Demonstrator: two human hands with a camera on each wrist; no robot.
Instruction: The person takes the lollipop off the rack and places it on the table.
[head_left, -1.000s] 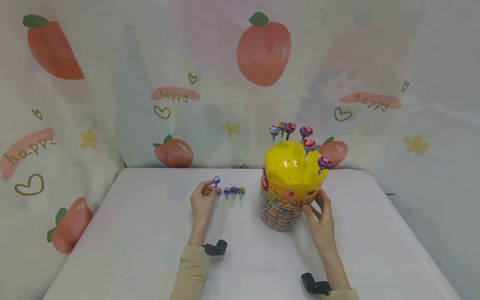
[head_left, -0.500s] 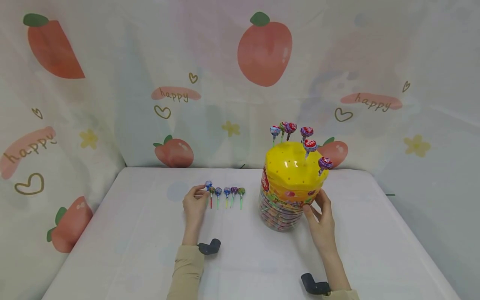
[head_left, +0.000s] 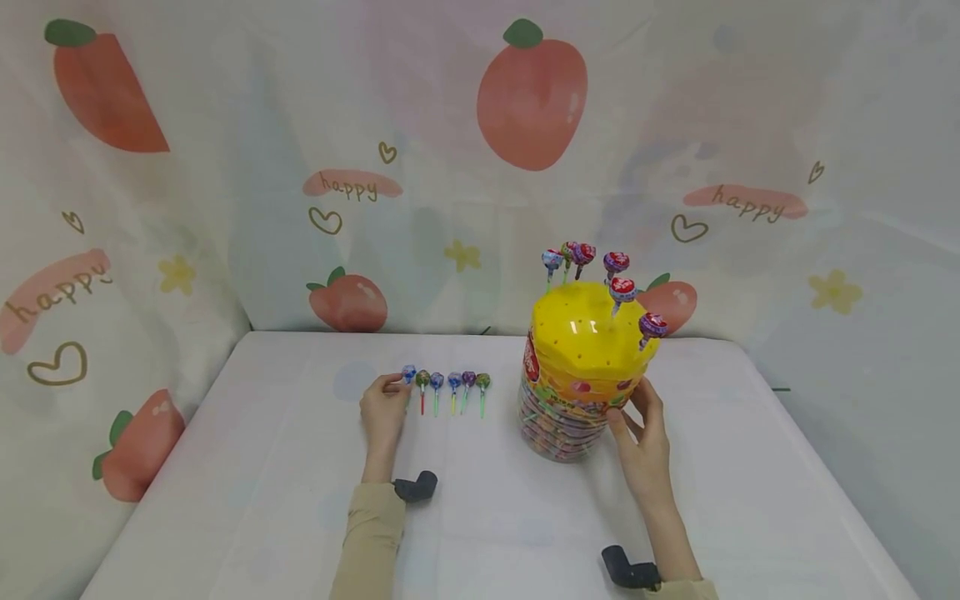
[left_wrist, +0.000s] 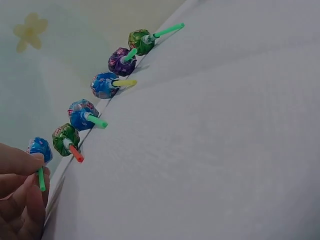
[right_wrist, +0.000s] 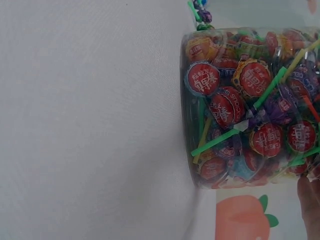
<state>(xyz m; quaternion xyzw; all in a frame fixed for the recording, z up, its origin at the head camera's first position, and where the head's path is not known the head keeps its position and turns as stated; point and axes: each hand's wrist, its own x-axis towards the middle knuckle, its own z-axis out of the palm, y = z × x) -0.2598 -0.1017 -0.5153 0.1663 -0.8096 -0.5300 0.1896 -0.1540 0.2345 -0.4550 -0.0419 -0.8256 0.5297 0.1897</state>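
Between thumb and fingers, my left hand (head_left: 384,414) pinches a blue-wrapped lollipop (left_wrist: 40,148) with a green stick. It is at the left end of a row of lollipops on the table. Beside it lies a green lollipop (head_left: 423,378) with a red stick. Further right come two blue ones, a purple lollipop (head_left: 468,378) and another green one. My right hand (head_left: 643,454) grips the right side of a big clear lollipop jar (right_wrist: 240,105), thumb in front. The jar stands upright, full of wrapped lollipops. Several lollipops stick up from its yellow lid (head_left: 585,325).
The white tablecloth (head_left: 495,517) covers the table. Behind and at the sides hangs a curtain (head_left: 442,100) printed with fruit and hearts. The lid has small holes around its top.
My left hand has moved left with the blue lollipop and lowered it to the row's left end. This uncovers the red-stick green lollipop. The right hand and jar stay in place.
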